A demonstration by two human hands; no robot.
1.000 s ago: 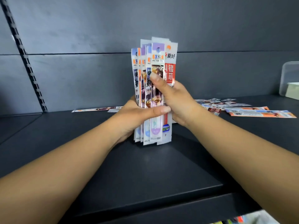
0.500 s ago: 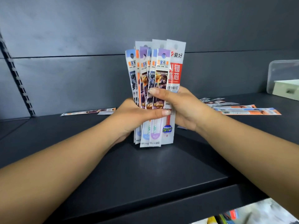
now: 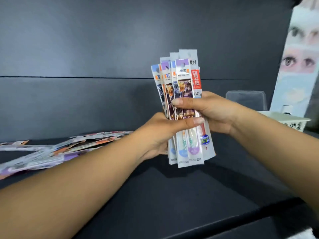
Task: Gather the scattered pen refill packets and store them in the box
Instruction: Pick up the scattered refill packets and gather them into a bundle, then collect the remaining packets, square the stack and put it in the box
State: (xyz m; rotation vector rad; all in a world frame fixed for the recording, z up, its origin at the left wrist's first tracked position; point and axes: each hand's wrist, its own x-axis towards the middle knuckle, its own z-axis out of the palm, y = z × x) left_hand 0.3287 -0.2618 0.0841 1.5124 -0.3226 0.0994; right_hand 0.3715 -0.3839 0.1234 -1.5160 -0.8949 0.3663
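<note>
The pen refill packets [image 3: 185, 109] stand bunched upright at centre, left hand [image 3: 160, 133] and right hand [image 3: 212, 112] both curled around them, and the slick fanned sleeves could slip loose before reaching the box [image 3: 286, 120] at three o'clock.

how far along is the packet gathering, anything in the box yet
Partly done. A bundle of packets is gathered upright in the grip of the left hand and right hand. Loose packets lie on the shelf at left. The white box waits at right; its contents aren't visible.
</note>
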